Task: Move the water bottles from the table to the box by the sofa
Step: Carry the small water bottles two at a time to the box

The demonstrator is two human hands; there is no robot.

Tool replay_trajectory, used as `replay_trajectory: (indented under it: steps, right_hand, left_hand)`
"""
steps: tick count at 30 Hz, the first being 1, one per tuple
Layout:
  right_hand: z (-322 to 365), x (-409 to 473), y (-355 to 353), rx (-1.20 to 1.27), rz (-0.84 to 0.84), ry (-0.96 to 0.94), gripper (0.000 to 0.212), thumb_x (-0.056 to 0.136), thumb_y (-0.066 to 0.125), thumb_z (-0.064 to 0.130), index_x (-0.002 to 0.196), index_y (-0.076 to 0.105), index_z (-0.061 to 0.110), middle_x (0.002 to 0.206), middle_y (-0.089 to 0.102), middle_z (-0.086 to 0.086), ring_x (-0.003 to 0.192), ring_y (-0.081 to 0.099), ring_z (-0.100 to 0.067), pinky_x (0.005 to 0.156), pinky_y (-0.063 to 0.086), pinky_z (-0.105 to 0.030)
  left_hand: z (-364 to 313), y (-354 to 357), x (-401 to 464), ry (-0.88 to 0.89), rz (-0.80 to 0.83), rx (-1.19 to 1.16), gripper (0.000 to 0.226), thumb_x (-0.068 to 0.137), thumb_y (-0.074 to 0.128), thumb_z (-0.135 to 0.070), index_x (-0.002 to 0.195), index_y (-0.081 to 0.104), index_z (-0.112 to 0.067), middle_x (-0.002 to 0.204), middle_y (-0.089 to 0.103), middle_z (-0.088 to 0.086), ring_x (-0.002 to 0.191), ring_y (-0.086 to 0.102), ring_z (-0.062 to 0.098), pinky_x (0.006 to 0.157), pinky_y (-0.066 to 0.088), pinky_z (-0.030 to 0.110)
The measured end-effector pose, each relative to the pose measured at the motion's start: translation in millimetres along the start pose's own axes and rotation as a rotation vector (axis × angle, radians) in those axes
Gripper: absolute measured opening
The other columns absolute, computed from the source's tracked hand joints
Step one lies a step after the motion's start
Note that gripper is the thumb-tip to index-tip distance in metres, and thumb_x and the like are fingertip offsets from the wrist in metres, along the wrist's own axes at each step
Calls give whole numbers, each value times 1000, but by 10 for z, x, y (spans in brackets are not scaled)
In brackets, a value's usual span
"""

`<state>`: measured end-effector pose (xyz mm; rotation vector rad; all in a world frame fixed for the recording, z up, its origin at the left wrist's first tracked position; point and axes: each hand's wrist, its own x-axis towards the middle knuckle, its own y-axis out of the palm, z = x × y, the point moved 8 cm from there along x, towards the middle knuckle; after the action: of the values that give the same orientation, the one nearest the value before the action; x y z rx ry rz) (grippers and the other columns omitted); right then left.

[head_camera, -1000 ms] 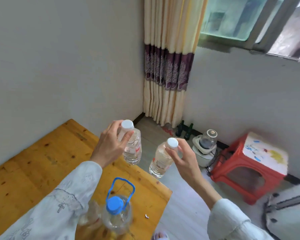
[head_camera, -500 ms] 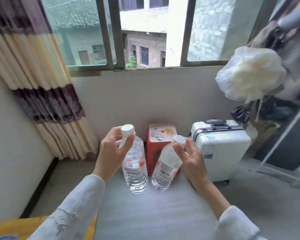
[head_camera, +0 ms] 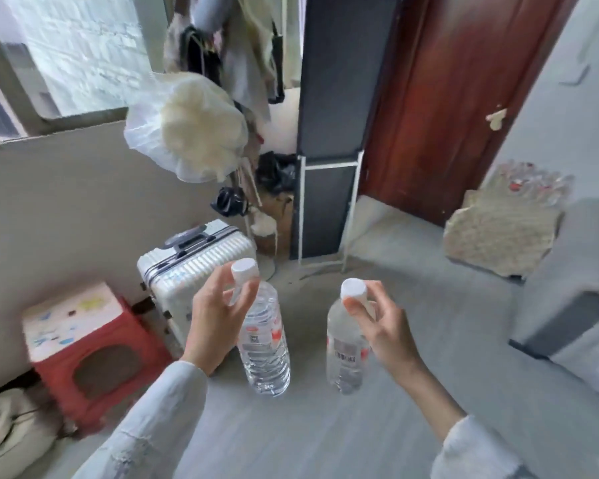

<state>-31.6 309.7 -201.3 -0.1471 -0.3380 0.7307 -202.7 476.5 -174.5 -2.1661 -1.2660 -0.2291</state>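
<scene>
L hand: the left hand [head_camera: 215, 316] pinches the white cap/neck of the left bottle [head_camera: 265, 344] w/ thumb + curled fingers; the bottle hangs below it, tilted a bit.
R hand: the right hand [head_camera: 381, 326] grips the right bottle [head_camera: 346, 350] the same way, at cap/neck, fingers curled round, body dangling.
Step in hand: carrying both bottles across the room, judged from hands in mid-air over the grey floor [head_camera: 325, 426], no table in view.
Doing it well: neck-only grips let bottles swing, so the person should prob. keep wrists steady, keep the two bottles apart so they don't knock, and turn toward the sofa side. Lower each into the box upright, one at a time if the opening is tight. Risk: a full bottle slipping out of a fingertip pinch; sliding fingers under the cap collar would hold better.
Bottles, look: clear ribbed plastic, white screw caps, red/white labels w/ barcode; appear full or nearly so. Likely heavy for their size, smooth, a bit slippery.
Bottles, where: both in the air in front of the person, near each other, not touching.
Box: not made out in this view; a grey sofa [head_camera: 574, 278] shows at the right edge, so the drop-off is prob. that way.
Around: white suitcase [head_camera: 194, 267] and red stool [head_camera: 90, 344] to the left, near the wall; brown door [head_camera: 446, 98] ahead.
</scene>
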Motion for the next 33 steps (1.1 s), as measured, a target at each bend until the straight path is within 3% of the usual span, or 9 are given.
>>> replay_trajectory:
  steps: [2,5,7,12,15,19,25,30,33]
  right_hand:
    - [-205,132,-442,-40,-114,16,22,67,57,57,86,57,46,94,64,-3,93,59,-25,82,46,-37]
    - [-516,356,-1037,-63,-257,41,19,68,58,55,82,59,42,92,64,-3,91,60,-23,84,46,-38]
    - [-724,542,-1375,-70,-324,76,23,68,58,54,80,60,35,87,63,-7,84,60,-21,80,45,-37]
    - [-1140,1172,-2115,-120,-441,120,44,68,56,54,81,57,12,85,59,-17,81,57,-33,76,44,-41]
    - [-1367,1603,-2526,-143,-488,165,40,69,55,54,81,57,16,85,60,-12,86,59,-32,79,44,-42]
    - [-1599,2128,-3045,-159,-548,190,32,71,55,52,82,58,22,87,62,-11,86,59,-31,81,45,-45]
    - [-1997,2820,-3821,-140,-622,216,20,76,58,37,87,59,20,92,64,-12,83,59,-16,78,46,-31]
    - [-2532,3451,-4571,-114,-635,241,23,77,58,36,88,59,17,88,64,-8,81,60,-16,78,47,-37]
    - [-2812,3898,-5063,-143,-624,238,24,75,58,46,87,59,25,89,65,-2,86,62,-22,81,48,-40]
  left_hand:
    - [-122,537,247,34,79,-46,25,82,59,-22,103,58,-8,96,64,2,85,65,13,79,53,25]
    - [-257,1339,611,67,180,-126,22,82,61,-20,102,60,-9,89,63,-2,80,60,-7,76,48,5]
    - [-334,1840,835,75,250,-188,22,82,60,-22,101,60,-10,87,62,-8,81,58,-14,75,46,2]
    - [-485,2992,1448,117,404,-299,21,79,56,-36,95,56,-22,91,63,-11,85,62,1,77,45,4]
    - [-548,3625,1859,117,474,-336,12,82,59,-29,93,56,-24,90,63,-10,85,62,0,75,43,1]
    - [-694,4417,2382,137,563,-347,28,77,55,-43,89,56,-18,85,63,-2,77,61,2,71,45,5]
    - [-855,5609,3026,129,671,-356,43,73,55,-56,93,58,-18,84,66,5,81,67,20,76,55,40]
    - [-1011,6651,3488,128,706,-386,40,72,55,-56,95,59,-23,90,66,2,86,66,17,81,54,31]
    - [-1146,7291,3805,124,722,-392,25,78,60,-52,91,58,-31,91,67,-3,88,65,15,83,53,26]
